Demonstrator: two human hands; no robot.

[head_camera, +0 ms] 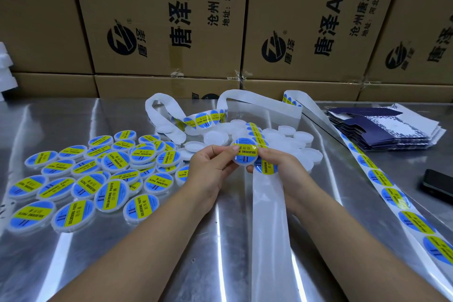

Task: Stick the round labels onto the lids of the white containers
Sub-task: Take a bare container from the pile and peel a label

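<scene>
Both hands hold one small white container [245,154] above the metal table, its lid covered by a round blue and yellow label. My left hand [210,167] grips its left rim with thumb and fingers. My right hand [277,164] pinches its right rim, with the label strip [264,171] passing under the fingers. Plain white containers [289,137] lie in a heap just behind the hands. Labelled containers [98,174] cover the table at the left.
A long strip of labels [392,193] runs diagonally down the right side. Empty backing paper [268,228] trails toward me. A stack of flat dark blue cartons [382,127] and a black phone [438,185] lie at the right. Cardboard boxes [171,19] wall off the back.
</scene>
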